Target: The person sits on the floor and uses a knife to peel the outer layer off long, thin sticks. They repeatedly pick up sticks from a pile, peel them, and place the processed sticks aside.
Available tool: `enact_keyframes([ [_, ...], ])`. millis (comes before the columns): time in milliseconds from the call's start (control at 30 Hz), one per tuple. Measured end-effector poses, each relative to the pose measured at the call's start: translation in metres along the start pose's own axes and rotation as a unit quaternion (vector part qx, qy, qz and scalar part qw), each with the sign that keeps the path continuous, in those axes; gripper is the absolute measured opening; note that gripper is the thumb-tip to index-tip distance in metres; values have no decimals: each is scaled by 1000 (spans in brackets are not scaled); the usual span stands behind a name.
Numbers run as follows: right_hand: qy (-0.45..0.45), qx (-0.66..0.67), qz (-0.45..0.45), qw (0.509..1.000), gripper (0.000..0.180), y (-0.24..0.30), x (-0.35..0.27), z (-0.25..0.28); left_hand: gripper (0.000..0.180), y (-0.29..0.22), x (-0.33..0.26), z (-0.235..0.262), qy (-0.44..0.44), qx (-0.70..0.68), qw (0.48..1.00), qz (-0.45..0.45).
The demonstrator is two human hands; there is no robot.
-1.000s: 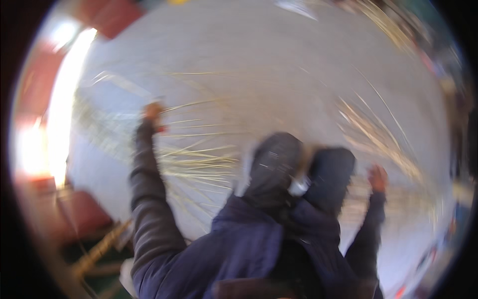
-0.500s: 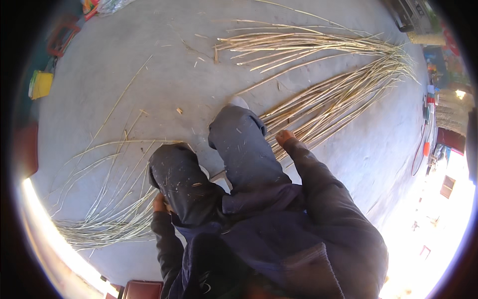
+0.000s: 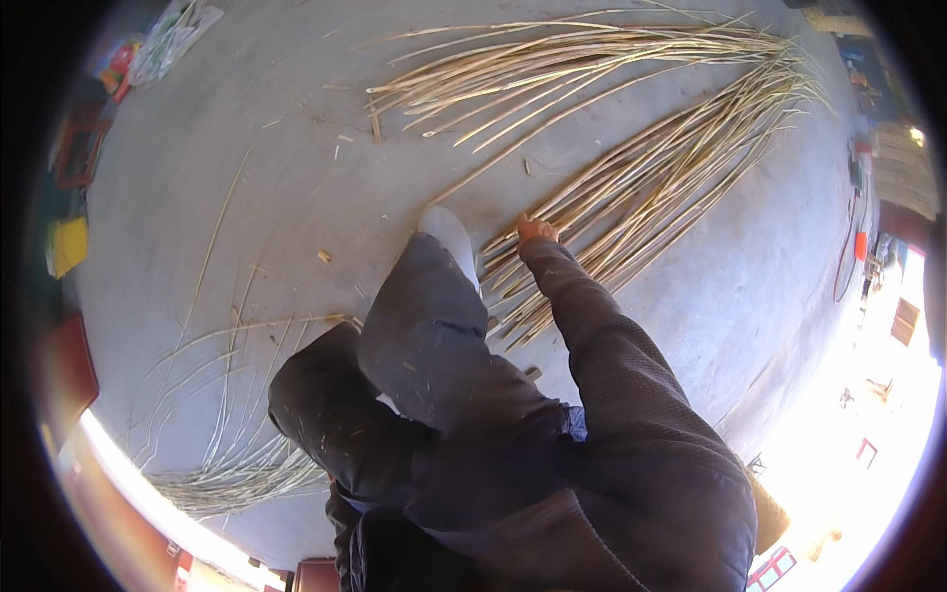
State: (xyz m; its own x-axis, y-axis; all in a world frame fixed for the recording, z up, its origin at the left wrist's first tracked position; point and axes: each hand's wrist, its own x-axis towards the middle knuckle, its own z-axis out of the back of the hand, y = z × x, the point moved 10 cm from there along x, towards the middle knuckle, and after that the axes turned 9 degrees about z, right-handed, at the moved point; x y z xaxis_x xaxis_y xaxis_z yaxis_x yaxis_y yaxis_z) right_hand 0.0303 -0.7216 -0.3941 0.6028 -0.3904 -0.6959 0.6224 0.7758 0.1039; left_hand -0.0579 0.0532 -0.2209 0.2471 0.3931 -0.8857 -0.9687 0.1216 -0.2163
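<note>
Grey concrete floor [image 3: 296,197] fills most of the frame, dusty and strewn with short chips of cane. At the far left edge sit a yellow box [image 3: 67,245] and a dark red frame [image 3: 77,150], and in the upper left corner lies a crumpled plastic bag [image 3: 173,37]. Lower left, a loose sweep of thin curved reeds [image 3: 222,434] fans across the floor toward a bright strip of sunlight along the rim. In the middle, the person's dark trouser legs rise from the lower edge, one pale shoe [image 3: 449,237] pointing up the frame. The left hand is not seen; its sleeve drops out of sight at the bottom, behind the bent knee. Right of the shoe, the right hand [image 3: 536,230] reaches out on a dark sleeve and rests on the near ends of a long bundle of pale cane strips [image 3: 671,168]; whether the fingers have closed around them cannot be told. A second bundle [image 3: 552,69] lies across the top centre. At the right edge, an orange cable [image 3: 856,227] trails past cluttered goods into glaring daylight.
</note>
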Motion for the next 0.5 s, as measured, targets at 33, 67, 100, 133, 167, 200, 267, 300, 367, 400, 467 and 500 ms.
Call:
enact_keyframes([
  [33,8,-16,-2,1000,38,0,7,-2,24,3,-1,2,-8,7,1000,0],
  [67,19,-31,-8,999,39,-3,15,-3,24,7,0,3,-11,15,1000,7],
  [100,31,-44,-15,998,39,-8,24,-10,24,6,0,2,-15,24,1000,9],
  [133,42,-57,-22,997,39,-13,32,-16,24,5,0,1,-19,30,999,11],
  [167,-3,-82,-22,996,29,-16,33,-15,24,4,0,2,-24,37,999,12],
  [200,-4,-83,-16,996,23,-18,40,-18,24,1,-1,3,-29,42,999,12],
  [267,-7,-84,-6,996,19,-21,53,-23,24,-4,1,1,-34,54,998,13],
  [300,-84,-130,-4,988,20,-23,54,-20,24,-9,2,-1,-34,61,998,13],
  [367,-117,-188,37,974,18,-22,57,-28,24,-17,2,-4,-35,68,997,10],
  [400,-135,-217,60,965,17,-18,57,-28,24,-23,2,-4,-38,66,997,3],
  [467,-162,-222,143,951,14,1,45,-16,24,-32,7,-4,-43,75,996,-6],
  [500,-169,-219,180,944,12,12,36,-1,24,-33,11,-4,-43,74,996,-11],
])
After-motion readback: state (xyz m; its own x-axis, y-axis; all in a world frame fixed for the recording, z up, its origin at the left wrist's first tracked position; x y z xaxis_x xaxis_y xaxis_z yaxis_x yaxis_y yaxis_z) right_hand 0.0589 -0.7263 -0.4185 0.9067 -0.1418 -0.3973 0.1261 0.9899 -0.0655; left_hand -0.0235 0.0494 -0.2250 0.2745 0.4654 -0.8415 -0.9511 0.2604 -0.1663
